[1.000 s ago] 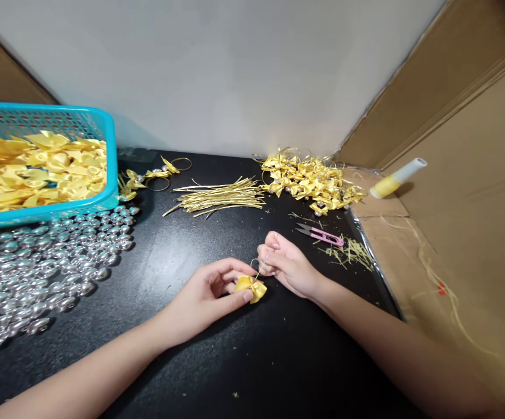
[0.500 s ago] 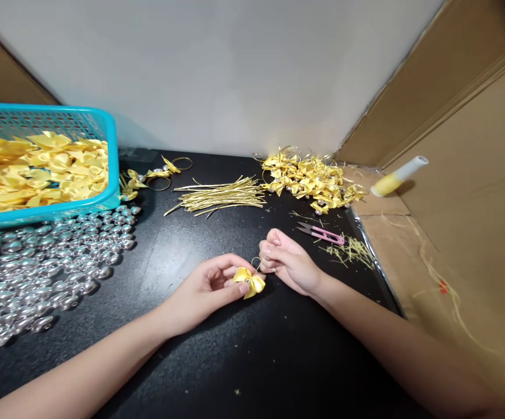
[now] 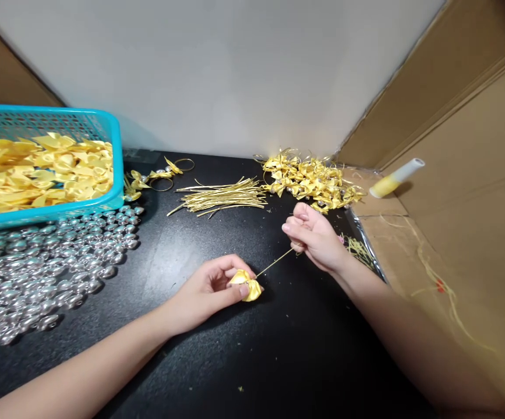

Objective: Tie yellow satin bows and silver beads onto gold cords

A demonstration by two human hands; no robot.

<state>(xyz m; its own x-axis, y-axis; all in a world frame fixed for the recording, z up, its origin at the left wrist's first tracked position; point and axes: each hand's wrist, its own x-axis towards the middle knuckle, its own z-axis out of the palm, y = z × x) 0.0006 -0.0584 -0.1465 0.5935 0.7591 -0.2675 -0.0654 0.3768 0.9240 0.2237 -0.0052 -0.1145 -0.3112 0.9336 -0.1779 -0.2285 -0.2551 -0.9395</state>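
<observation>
My left hand (image 3: pixel 211 294) is closed on a yellow ribbon bow (image 3: pixel 249 289), pinched between thumb and fingers just above the black table. From the bow a thin gold cord (image 3: pixel 275 263) runs taut, up and to the right. Its other end is gripped in my right hand (image 3: pixel 311 235), whose fingers are curled shut. Behind my hands lies a bundle of cut gold cords (image 3: pixel 223 196). Past my right hand is a pile of yellow bows with silver beads and cord loops (image 3: pixel 307 177). My right hand covers most of the pink thread snips.
A turquoise basket (image 3: pixel 119 157) of yellow bows stands at the left. Many silver beads (image 3: pixel 64 262) spread in front of it. A few finished bows (image 3: pixel 160 173) lie beside the basket. Cord scraps (image 3: pixel 361 251) lie at the right edge, near a yellow-and-white tube (image 3: pixel 396 178) on cardboard.
My right hand has moved up and to the right, drawing the gold cord out straight from a small loop. My left hand stays in place with the bow, which is turned slightly.
</observation>
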